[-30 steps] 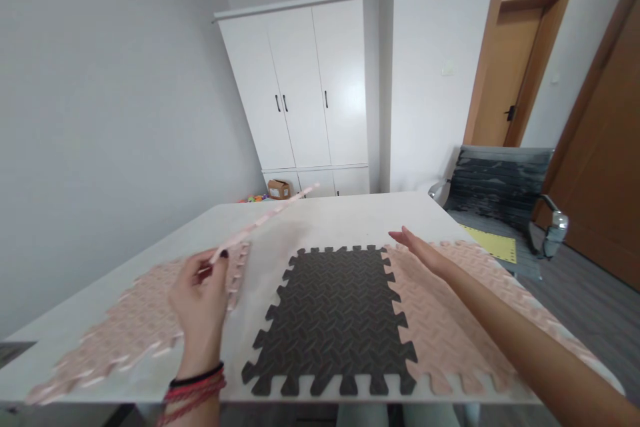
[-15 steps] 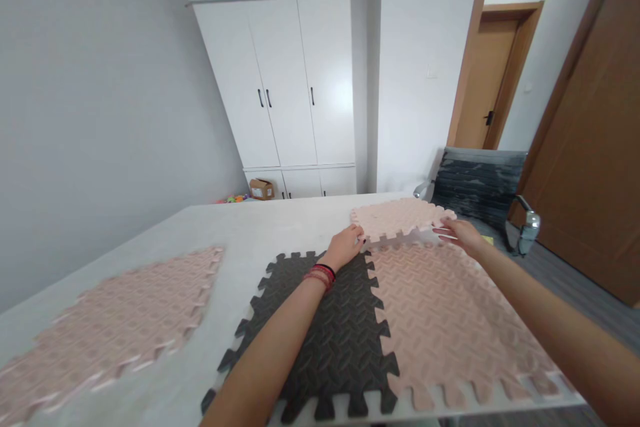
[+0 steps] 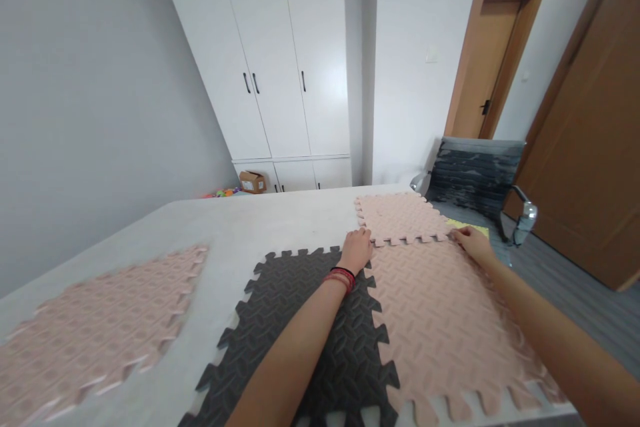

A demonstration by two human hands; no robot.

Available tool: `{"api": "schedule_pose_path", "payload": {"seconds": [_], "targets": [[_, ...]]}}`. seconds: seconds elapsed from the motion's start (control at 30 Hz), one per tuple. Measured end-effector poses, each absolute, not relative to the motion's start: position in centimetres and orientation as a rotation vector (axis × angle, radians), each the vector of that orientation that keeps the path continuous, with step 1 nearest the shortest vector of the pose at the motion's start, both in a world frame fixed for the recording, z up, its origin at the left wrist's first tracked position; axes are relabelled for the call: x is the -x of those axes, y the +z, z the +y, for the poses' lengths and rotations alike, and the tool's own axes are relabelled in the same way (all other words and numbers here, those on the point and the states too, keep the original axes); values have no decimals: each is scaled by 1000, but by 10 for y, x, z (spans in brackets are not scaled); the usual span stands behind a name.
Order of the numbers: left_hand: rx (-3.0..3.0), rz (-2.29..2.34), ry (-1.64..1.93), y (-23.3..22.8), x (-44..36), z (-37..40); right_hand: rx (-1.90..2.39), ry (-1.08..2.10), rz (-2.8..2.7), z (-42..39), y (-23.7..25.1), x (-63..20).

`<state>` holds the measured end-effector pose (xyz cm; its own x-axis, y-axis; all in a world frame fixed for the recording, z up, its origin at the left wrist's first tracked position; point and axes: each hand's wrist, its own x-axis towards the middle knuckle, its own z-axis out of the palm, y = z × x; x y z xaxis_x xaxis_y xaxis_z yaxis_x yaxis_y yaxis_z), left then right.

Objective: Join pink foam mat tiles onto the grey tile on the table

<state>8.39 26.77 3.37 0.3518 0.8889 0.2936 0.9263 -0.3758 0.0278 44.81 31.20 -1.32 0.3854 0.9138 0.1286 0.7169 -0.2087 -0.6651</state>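
Observation:
A pink foam puzzle tile point(image 3: 400, 217) lies flat at the far right of the white table point(image 3: 260, 223), its near edge against another pink tile point(image 3: 440, 320). My left hand point(image 3: 356, 250) presses on the far tile's near-left corner. My right hand point(image 3: 473, 243) grips its near-right corner. A dark grey tile point(image 3: 310, 327) is joined to the near pink tile's left side. My left forearm crosses over the grey tile.
Another pink tile point(image 3: 95, 320) lies apart at the table's left. A grey office chair point(image 3: 475, 177) with a yellow sheet stands off the right side. A white wardrobe point(image 3: 270, 60), a small cardboard box point(image 3: 251, 181) and brown doors point(image 3: 590, 133) are behind.
My left hand carried a pink tile from the table's left across to the far right. Both hands lowered it flat against the far edge of the near pink tile.

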Motion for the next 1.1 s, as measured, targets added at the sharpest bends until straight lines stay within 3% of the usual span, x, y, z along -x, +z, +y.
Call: {"api": "schedule_pose_path", "payload": {"seconds": [0.6, 1.1], "targets": [[2256, -1634, -439, 31, -89, 259, 2057, -83, -1761, 306, -15, -431], [2202, -1650, -437, 29, -89, 261, 2074, -195, -1809, 304, -13, -430]]}}
